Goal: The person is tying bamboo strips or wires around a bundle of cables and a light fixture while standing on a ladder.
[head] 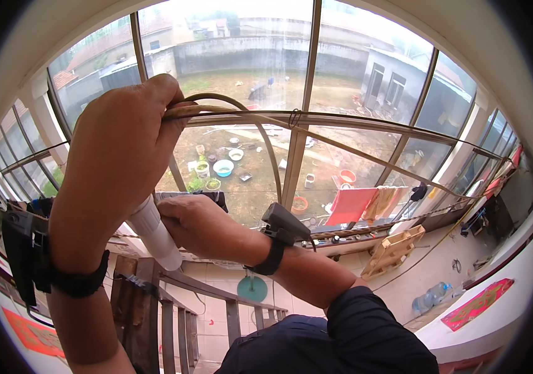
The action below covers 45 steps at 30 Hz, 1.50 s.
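My left hand point(116, 140) is raised at the upper left, its thumb and fingers closed on a tan cord point(341, 145) and a darker cable that loops down to the right. The tan cord runs off to the right, in front of the window. Below it, my right hand point(201, 222) is partly curled beside a white plastic tube or bottle point(154, 233), which hangs tilted under my left wrist. Whether my right fingers grip the tube or something behind it cannot be told. A small wire ring point(294, 118) sits round the thin line at the window bar.
A metal ladder point(196, 290) stands below me, by a dark wooden plank point(126, 280). Twisted rope point(388, 226) and hung cloths point(350, 205) cross the window side. A wooden pallet point(395, 250) leans at the sill, with large plastic bottles point(430, 298) on the tiled floor.
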Each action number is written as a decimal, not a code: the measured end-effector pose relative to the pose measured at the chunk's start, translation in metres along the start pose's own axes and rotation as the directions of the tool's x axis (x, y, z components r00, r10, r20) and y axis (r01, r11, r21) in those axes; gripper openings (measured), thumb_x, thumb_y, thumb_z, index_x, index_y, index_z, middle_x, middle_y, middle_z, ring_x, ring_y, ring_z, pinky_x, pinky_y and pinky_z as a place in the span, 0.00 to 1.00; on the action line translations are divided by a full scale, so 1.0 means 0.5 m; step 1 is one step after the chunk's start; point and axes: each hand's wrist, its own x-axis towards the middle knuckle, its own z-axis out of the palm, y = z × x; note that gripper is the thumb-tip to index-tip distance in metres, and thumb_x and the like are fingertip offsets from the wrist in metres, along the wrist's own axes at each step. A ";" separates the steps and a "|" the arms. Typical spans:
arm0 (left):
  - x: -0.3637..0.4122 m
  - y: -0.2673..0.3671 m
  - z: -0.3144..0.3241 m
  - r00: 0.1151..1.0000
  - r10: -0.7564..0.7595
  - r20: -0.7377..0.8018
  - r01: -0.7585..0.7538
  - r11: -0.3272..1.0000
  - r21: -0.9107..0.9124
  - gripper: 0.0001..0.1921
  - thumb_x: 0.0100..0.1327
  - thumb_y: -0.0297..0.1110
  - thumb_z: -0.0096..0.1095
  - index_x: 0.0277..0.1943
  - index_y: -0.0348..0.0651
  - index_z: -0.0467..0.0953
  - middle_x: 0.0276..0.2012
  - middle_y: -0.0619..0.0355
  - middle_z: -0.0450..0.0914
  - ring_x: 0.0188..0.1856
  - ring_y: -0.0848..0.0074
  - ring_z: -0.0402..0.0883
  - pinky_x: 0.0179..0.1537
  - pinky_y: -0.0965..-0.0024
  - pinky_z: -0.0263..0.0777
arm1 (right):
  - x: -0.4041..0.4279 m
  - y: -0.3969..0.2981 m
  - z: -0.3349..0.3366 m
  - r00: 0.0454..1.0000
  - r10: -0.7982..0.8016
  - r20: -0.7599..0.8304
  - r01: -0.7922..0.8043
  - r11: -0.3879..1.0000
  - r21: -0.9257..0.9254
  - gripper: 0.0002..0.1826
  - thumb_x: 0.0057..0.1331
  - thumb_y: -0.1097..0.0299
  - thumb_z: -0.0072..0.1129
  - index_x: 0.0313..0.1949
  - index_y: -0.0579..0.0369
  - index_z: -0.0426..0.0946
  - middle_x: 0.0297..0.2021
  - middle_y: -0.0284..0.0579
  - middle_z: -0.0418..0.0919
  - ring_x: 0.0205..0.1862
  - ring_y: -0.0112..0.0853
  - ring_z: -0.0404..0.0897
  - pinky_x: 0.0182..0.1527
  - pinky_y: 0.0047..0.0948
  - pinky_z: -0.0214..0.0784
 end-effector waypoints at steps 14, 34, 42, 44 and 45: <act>-0.002 -0.006 0.020 0.999 -0.053 0.000 0.053 0.997 -0.061 0.11 0.62 0.28 0.68 0.45 0.35 0.76 0.26 0.44 0.79 0.29 0.52 0.80 0.32 0.58 0.71 | 0.116 -0.002 -0.147 0.850 0.484 -0.209 0.069 0.290 0.955 0.14 0.76 0.62 0.52 0.48 0.61 0.74 0.32 0.43 0.79 0.32 0.32 0.84 0.36 0.30 0.81; -0.001 0.010 -0.009 0.999 -0.041 -0.022 0.042 0.998 0.039 0.09 0.67 0.35 0.61 0.36 0.37 0.77 0.27 0.46 0.82 0.32 0.54 0.84 0.37 0.54 0.77 | 0.259 -0.110 -0.317 0.875 -0.072 -0.478 0.482 0.050 0.875 0.12 0.78 0.65 0.47 0.47 0.60 0.76 0.38 0.44 0.80 0.42 0.32 0.82 0.42 0.25 0.79; 0.003 -0.004 -0.001 0.993 -0.100 0.057 0.100 0.995 0.000 0.07 0.63 0.31 0.62 0.40 0.36 0.76 0.30 0.44 0.82 0.36 0.49 0.82 0.40 0.53 0.75 | 0.077 -0.023 -0.160 0.939 0.344 0.009 -0.230 0.606 0.762 0.17 0.73 0.69 0.54 0.58 0.64 0.76 0.29 0.37 0.78 0.24 0.24 0.77 0.27 0.23 0.72; 0.007 -0.003 -0.001 0.990 -0.090 0.104 0.089 0.996 0.008 0.07 0.63 0.30 0.62 0.41 0.36 0.77 0.32 0.44 0.84 0.37 0.50 0.83 0.41 0.54 0.75 | 0.052 -0.005 -0.136 0.942 0.317 0.112 -0.304 0.659 0.687 0.17 0.73 0.69 0.54 0.58 0.63 0.76 0.30 0.37 0.79 0.26 0.24 0.78 0.28 0.23 0.73; 0.004 -0.006 -0.003 0.989 -0.098 0.113 0.096 0.995 0.021 0.07 0.63 0.30 0.62 0.41 0.36 0.77 0.32 0.44 0.84 0.37 0.50 0.83 0.41 0.54 0.75 | 0.042 0.005 -0.114 0.932 0.286 0.221 -0.361 0.709 0.606 0.17 0.73 0.70 0.54 0.57 0.63 0.76 0.31 0.36 0.80 0.27 0.24 0.79 0.29 0.23 0.74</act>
